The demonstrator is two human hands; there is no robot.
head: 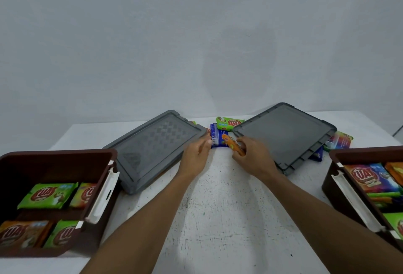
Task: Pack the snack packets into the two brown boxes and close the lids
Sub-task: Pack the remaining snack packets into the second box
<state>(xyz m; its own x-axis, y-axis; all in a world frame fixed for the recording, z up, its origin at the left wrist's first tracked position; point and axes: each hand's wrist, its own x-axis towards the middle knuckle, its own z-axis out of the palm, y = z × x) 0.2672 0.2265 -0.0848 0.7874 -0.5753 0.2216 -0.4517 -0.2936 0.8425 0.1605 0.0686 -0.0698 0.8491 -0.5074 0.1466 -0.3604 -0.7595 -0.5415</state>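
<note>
Two open brown boxes stand at the table's sides: the left box holds several green and orange snack packets, and the right box holds several more. Two grey lids lie behind them, the left lid flat and the right lid propped on packets. Between the lids, my right hand is shut on an orange packet. My left hand touches the edge of a blue packet; whether it grips the packet I cannot tell. A green packet lies behind.
The white table ends at a plain wall behind. More packets stick out from under the right lid's far side. White latches hang on the boxes' inner ends.
</note>
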